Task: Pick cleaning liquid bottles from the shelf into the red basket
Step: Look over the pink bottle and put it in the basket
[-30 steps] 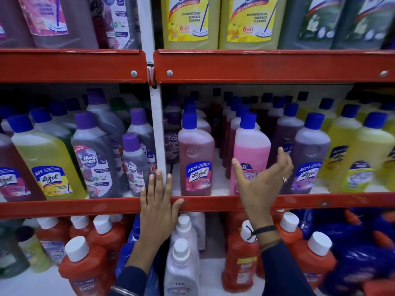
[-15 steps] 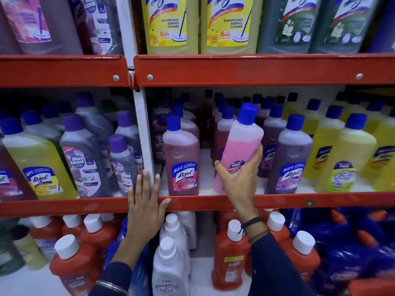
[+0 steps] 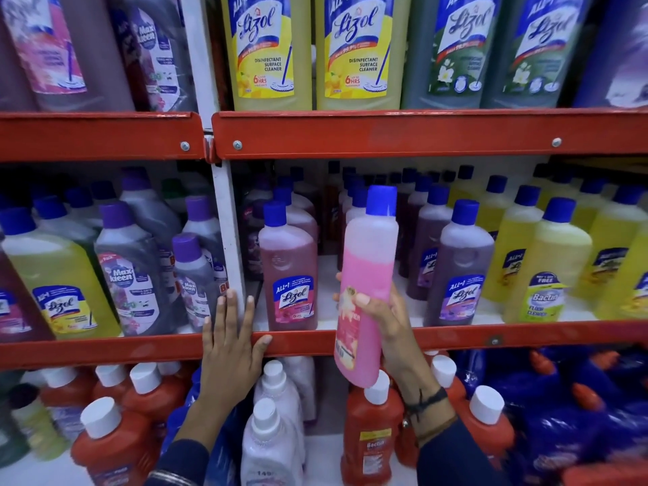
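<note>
My right hand (image 3: pixel 385 324) grips a pink cleaning liquid bottle (image 3: pixel 368 275) with a blue cap, held nearly upright in front of the middle shelf, clear of the row it stood in. My left hand (image 3: pixel 229 345) lies flat with fingers spread against the red front edge of the middle shelf (image 3: pixel 140 349), beside the white upright post (image 3: pixel 228 240). A dark pink Lizol bottle (image 3: pixel 289 271) stands on the shelf between my hands. The red basket is not in view.
Purple Lizol bottles (image 3: pixel 456 268) and yellow bottles (image 3: pixel 547 261) fill the middle shelf to the right; grey Max Kleen bottles (image 3: pixel 133 268) stand left of the post. Large bottles (image 3: pixel 354 50) line the top shelf. Red white-capped bottles (image 3: pixel 371 429) crowd the lower shelf under my hands.
My right hand closed around the pink bottle, lifted it off the middle shelf and drew it out toward me. My left hand stayed on the shelf edge.
</note>
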The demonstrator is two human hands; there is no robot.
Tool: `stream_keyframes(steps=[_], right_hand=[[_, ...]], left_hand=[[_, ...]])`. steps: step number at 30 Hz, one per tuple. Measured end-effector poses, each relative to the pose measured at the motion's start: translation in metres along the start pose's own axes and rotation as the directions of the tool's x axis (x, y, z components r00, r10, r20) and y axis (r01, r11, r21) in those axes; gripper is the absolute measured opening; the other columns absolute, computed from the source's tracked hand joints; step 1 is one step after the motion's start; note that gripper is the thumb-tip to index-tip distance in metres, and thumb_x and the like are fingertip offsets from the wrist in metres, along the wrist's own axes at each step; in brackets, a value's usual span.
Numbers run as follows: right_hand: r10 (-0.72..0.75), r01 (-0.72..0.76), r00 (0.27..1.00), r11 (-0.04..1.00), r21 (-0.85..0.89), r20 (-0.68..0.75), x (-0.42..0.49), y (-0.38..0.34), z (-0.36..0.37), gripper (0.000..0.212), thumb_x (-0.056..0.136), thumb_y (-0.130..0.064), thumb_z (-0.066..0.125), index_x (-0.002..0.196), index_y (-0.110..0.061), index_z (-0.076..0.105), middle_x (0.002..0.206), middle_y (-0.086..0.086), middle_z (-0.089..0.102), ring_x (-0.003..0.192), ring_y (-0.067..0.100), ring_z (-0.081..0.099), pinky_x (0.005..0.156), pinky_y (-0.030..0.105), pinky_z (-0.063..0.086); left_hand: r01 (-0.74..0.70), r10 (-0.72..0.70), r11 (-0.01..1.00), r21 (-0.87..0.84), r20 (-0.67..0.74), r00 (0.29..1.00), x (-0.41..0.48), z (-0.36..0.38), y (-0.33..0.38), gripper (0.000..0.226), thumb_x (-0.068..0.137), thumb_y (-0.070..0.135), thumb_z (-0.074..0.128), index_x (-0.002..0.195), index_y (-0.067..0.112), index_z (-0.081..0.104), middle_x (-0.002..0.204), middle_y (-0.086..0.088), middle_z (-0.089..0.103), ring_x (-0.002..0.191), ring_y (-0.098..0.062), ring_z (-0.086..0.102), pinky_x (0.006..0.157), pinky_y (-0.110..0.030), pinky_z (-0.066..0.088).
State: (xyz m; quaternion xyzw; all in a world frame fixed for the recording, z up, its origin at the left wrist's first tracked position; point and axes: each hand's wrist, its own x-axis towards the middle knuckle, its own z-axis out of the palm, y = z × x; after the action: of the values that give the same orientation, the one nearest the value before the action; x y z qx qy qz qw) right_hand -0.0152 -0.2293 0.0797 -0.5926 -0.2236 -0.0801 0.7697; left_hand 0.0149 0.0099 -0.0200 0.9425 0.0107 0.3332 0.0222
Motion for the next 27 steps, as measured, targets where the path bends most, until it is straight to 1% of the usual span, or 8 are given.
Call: stream_keyframes(steps=[10, 14, 16, 18, 20, 22, 24, 27], right_hand=[[-0.033, 0.032, 0.999, 0.996, -0.088, -0.010, -0.005, 0.001, 0.003, 0.060, 0.063, -0.040, 0.068, 0.115, -0.016, 0.055, 0.101, 0.007, 0.065, 0.092, 0.027, 0.062, 0.083, 0.042, 0.051], [-0.051, 0.049, 0.998, 0.994, -0.095, -0.024, -0.008, -0.001, 0.000, 0.062, 0.064, -0.045, 0.066, 0.118, -0.020, 0.052, 0.102, 0.007, 0.062, 0.093, 0.023, 0.061, 0.083, 0.039, 0.052], [-0.058, 0.054, 0.998, 0.993, -0.106, -0.036, -0.012, -0.004, -0.005, 0.061, 0.064, -0.047, 0.064, 0.120, -0.027, 0.049, 0.099, -0.001, 0.062, 0.089, 0.013, 0.062, 0.078, 0.030, 0.052], [-0.062, 0.058, 0.998, 0.991, -0.122, -0.030, -0.017, -0.009, -0.012, 0.066, 0.065, -0.048, 0.061, 0.126, -0.028, 0.043, 0.101, -0.006, 0.061, 0.088, 0.005, 0.062, 0.075, 0.024, 0.052], [-0.063, 0.059, 0.998, 0.990, -0.131, -0.027, -0.022, -0.016, -0.022, 0.073, 0.069, -0.047, 0.058, 0.134, -0.022, 0.035, 0.107, -0.007, 0.060, 0.093, 0.003, 0.062, 0.079, 0.023, 0.051], [-0.068, 0.065, 0.998, 0.987, -0.144, -0.018, -0.030, -0.024, -0.038, 0.076, 0.074, -0.047, 0.057, 0.140, -0.022, 0.028, 0.119, -0.009, 0.058, 0.107, 0.003, 0.060, 0.086, 0.021, 0.049], [-0.052, 0.051, 0.999, 0.986, -0.161, -0.005, -0.039, -0.035, -0.059, 0.078, 0.077, -0.053, 0.059, 0.141, -0.028, 0.022, 0.129, -0.015, 0.054, 0.117, 0.000, 0.054, 0.090, 0.017, 0.047], [-0.014, 0.016, 1.000, 0.980, -0.196, 0.012, -0.056, -0.057, -0.102, 0.075, 0.077, -0.054, 0.063, 0.136, -0.030, 0.023, 0.125, -0.025, 0.055, 0.117, -0.004, 0.053, 0.091, 0.017, 0.048]], left_hand=[[-0.010, 0.010, 0.999, -0.051, 0.004, 1.000, -0.001, 0.000, -0.001, 0.070, 0.094, 0.057, 0.012, 0.147, 0.013, 0.022, 0.157, -0.014, 0.009, 0.145, -0.026, 0.002, 0.115, -0.042, 0.001], [0.053, -0.081, 0.958, -0.283, -0.087, 0.993, -0.007, -0.012, 0.010, 0.068, 0.092, 0.058, 0.017, 0.143, 0.014, 0.028, 0.157, -0.010, 0.015, 0.145, -0.030, -0.001, 0.115, -0.046, -0.002], [0.021, -0.133, 0.846, -0.532, -0.172, 0.976, -0.009, -0.038, 0.031, 0.063, 0.091, 0.060, 0.024, 0.135, 0.016, 0.038, 0.148, -0.011, 0.032, 0.142, -0.027, 0.011, 0.116, -0.044, 0.006], [-0.044, -0.039, 0.501, -0.864, -0.073, 0.997, -0.009, -0.078, 0.062, 0.057, 0.087, 0.064, 0.034, 0.133, 0.031, 0.037, 0.139, 0.003, 0.043, 0.136, -0.016, 0.030, 0.114, -0.034, 0.022], [0.018, 0.222, 0.207, -0.978, 0.064, 0.973, -0.008, -0.114, 0.096, 0.063, 0.082, 0.064, 0.046, 0.137, 0.039, 0.029, 0.136, 0.019, 0.046, 0.131, -0.006, 0.039, 0.106, -0.022, 0.034], [-0.040, 0.405, 0.271, -0.962, 0.077, 0.911, -0.007, -0.130, 0.129, 0.075, 0.079, 0.055, 0.060, 0.141, 0.041, 0.019, 0.142, 0.026, 0.034, 0.133, 0.003, 0.032, 0.103, -0.010, 0.030], [-0.150, 0.434, 0.340, -0.929, 0.013, 0.901, -0.005, -0.134, 0.159, 0.081, 0.081, 0.038, 0.067, 0.144, 0.037, 0.015, 0.145, 0.025, 0.025, 0.134, 0.009, 0.024, 0.103, -0.004, 0.023], [-0.138, 0.466, 0.267, -0.954, 0.002, 0.885, -0.005, -0.128, 0.201, 0.083, 0.083, 0.025, 0.068, 0.146, 0.034, 0.015, 0.145, 0.020, 0.027, 0.135, 0.004, 0.026, 0.109, -0.015, 0.025]])
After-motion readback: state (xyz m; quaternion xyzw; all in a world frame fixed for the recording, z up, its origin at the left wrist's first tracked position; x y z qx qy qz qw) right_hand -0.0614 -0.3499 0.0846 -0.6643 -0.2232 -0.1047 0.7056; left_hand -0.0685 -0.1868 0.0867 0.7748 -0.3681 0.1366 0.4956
